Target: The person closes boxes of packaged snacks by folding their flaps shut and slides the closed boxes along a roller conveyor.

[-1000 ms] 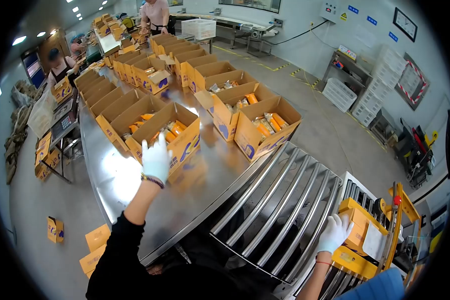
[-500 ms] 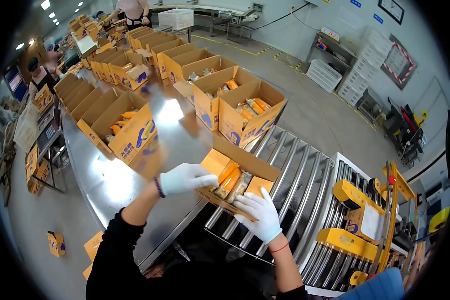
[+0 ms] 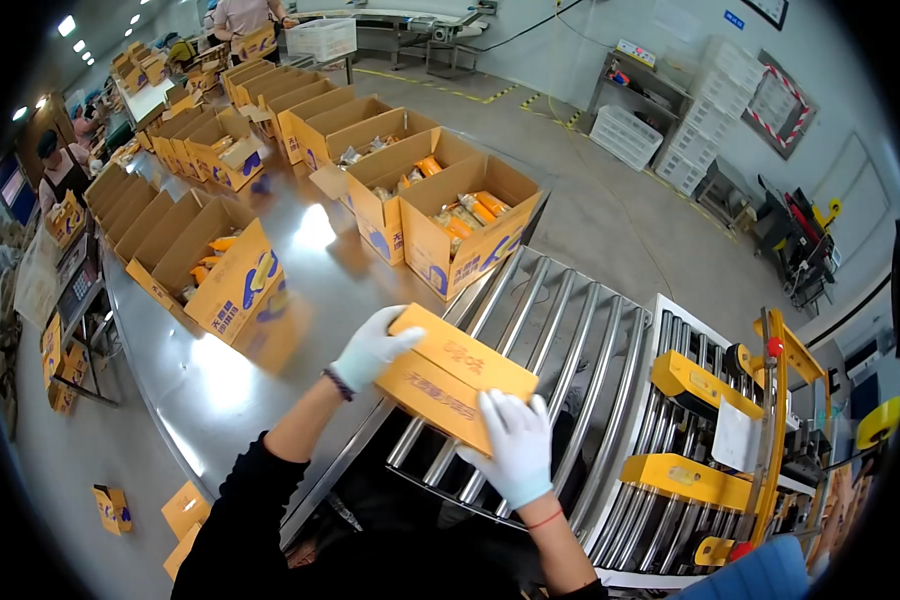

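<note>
Flaps (image 3: 475,352) have folded down; left hand (image 3: 372,350) and right hand (image 3: 520,457) flank the box (image 3: 440,388), fingers (image 3: 497,420) apparently gripping it.

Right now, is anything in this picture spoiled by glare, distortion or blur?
Head view: white glare patches wash out parts of the steel tabletop, which also mirrors the front-left open carton; head view: fisheye-like dark rounded edges, with the stacked white crates leaning; head view: lettering on the closed carton looks slightly soft.

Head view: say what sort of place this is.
Probably a packing room: open cartons of wrapped goods stand on a metal table, beside a roller conveyor.
</note>
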`<state>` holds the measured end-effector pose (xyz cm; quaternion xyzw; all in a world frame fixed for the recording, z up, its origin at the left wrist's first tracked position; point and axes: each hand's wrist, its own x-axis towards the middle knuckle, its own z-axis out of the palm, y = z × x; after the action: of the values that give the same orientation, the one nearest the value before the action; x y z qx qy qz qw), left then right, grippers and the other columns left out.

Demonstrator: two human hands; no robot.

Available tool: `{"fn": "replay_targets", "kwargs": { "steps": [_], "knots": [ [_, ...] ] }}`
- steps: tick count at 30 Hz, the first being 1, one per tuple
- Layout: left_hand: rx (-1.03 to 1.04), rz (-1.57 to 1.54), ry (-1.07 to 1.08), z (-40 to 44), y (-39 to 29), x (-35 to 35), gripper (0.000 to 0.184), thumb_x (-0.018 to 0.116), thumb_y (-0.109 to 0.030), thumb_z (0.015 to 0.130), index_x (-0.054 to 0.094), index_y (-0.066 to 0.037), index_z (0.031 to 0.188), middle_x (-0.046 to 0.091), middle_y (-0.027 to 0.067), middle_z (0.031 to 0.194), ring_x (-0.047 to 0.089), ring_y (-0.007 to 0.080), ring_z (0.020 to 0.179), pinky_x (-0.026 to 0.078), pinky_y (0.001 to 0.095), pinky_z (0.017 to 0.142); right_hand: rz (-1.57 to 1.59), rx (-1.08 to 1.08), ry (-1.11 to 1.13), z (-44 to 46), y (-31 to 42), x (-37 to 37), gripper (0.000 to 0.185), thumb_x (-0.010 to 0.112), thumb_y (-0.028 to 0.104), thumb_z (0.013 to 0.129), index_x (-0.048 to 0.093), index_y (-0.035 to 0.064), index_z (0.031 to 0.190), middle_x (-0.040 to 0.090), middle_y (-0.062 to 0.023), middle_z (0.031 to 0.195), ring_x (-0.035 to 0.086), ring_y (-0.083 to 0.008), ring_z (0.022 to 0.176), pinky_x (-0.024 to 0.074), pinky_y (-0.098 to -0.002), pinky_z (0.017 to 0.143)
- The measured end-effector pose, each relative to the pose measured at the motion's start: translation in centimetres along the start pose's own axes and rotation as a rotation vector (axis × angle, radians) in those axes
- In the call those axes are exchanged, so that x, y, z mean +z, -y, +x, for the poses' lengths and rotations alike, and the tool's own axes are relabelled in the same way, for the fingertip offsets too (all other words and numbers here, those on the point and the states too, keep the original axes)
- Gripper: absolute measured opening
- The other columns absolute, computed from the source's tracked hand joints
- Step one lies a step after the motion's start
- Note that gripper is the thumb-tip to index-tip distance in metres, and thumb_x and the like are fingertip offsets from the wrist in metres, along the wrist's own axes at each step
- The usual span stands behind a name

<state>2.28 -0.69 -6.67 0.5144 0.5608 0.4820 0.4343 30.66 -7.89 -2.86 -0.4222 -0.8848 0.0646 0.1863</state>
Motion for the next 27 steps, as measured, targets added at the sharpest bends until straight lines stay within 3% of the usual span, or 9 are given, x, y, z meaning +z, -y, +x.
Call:
{"fn": "replay_targets", "kwargs": {
  "steps": [3,6,11,12,15,17,19,22,27],
  "knots": [
    [0.013,-0.063,-0.104,1.4,-1.4,8.3,0.046,0.076,-0.028,0.091,0.066,0.006,0.12,0.069,0.0201,0.113,0.068,0.028,0.105,0.052,0.0377,0.097,-0.17,0.228,0.013,-2.7,-3.5,-2.3,0.099,0.09,0.041,0.067,0.047,0.0054,0.148,0.055,-0.0136,0.142,0.049,-0.0312,0.136,0.0249,-0.055,0.122],
    [0.432,0.137,-0.191,1.5,-0.9,20.5,0.055,0.075,-0.033,0.088,0.057,0.003,0.127,0.06,0.0245,0.117,0.06,0.0398,0.109,0.049,0.0471,0.098,-0.378,0.503,-0.067,-3.7,-8.1,-3.9,0.108,0.091,0.035,0.065,0.039,-0.0012,0.152,0.043,-0.0191,0.157,0.034,-0.0391,0.149,0.0176,-0.0561,0.126],
    [0.314,0.539,0.928,0.7,-4.0,27.0,0.078,0.064,-0.055,0.09,0.049,0.003,0.14,0.055,0.0272,0.133,0.057,0.0429,0.124,0.042,0.0507,0.11,-0.591,0.443,-0.204,-4.5,-14.9,-2.0,0.079,0.072,0.019,0.084,0.039,-0.0038,0.152,0.041,-0.0202,0.158,0.033,-0.0381,0.15,0.0195,-0.0516,0.127],
    [0.343,0.78,0.825,1.1,-8.3,24.2,0.077,0.066,-0.058,0.086,0.052,-0.001,0.136,0.056,0.0228,0.133,0.056,0.0402,0.126,0.041,0.0566,0.11,-0.517,0.526,-0.172,-4.6,-14.4,-3.1,0.076,0.07,0.016,0.085,0.039,-0.0037,0.151,0.041,-0.0201,0.158,0.033,-0.0374,0.15,0.0195,-0.0509,0.127],
    [0.814,1.129,-0.202,7.9,-8.0,18.0,0.049,0.069,-0.038,0.083,0.058,-0.008,0.12,0.057,0.0127,0.119,0.052,0.0309,0.121,0.031,0.0673,0.111,-0.46,0.624,-0.156,-6.2,-15.1,-4.2,0.073,0.068,0.013,0.085,0.04,-0.0032,0.151,0.041,-0.0198,0.158,0.032,-0.0369,0.151,0.0196,-0.0497,0.127],
    [0.6,1.421,-0.607,13.2,-8.3,12.0,0.031,0.066,-0.03,0.087,0.065,-0.011,0.111,0.063,0.0106,0.107,0.059,0.0282,0.113,0.031,0.0672,0.112,-0.582,0.65,-0.143,-7.5,-16.3,-3.9,0.071,0.067,0.012,0.086,0.041,-0.0014,0.151,0.041,-0.0199,0.158,0.032,-0.0368,0.15,0.0207,-0.0488,0.126],
    [0.337,1.323,-0.293,14.7,-5.1,7.6,0.018,0.064,-0.03,0.092,0.071,-0.014,0.099,0.068,0.0105,0.089,0.066,0.0288,0.098,0.031,0.0629,0.114,-0.723,0.598,-0.062,-7.4,-16.3,-3.9,0.075,0.072,0.016,0.085,0.041,-0.0018,0.15,0.043,-0.0207,0.156,0.037,-0.0386,0.146,0.026,-0.0481,0.123],
    [0.559,1.287,-0.181,11.0,-5.0,5.5,0.02,0.061,-0.031,0.096,0.074,-0.017,0.091,0.07,0.0099,0.078,0.069,0.0296,0.087,0.032,0.0566,0.116,-0.04,0.438,-0.219,-5.5,-14.4,-1.4,0.092,0.084,0.023,0.076,0.038,-0.0062,0.15,0.047,-0.0245,0.149,0.044,-0.0464,0.136,0.0343,-0.0492,0.117],
    [0.765,0.471,0.382,3.3,-6.1,0.7,0.012,0.075,-0.01,0.086,0.07,-0.01,0.097,0.069,0.0172,0.126,0.057,0.0329,0.133,0.034,0.0471,0.12,-0.136,0.324,-0.309,-0.7,-7.2,-2.1,0.105,0.09,0.031,0.069,0.037,-0.0053,0.151,0.046,-0.0235,0.151,0.035,-0.0443,0.145,0.0245,-0.057,0.122]
  ]
}}
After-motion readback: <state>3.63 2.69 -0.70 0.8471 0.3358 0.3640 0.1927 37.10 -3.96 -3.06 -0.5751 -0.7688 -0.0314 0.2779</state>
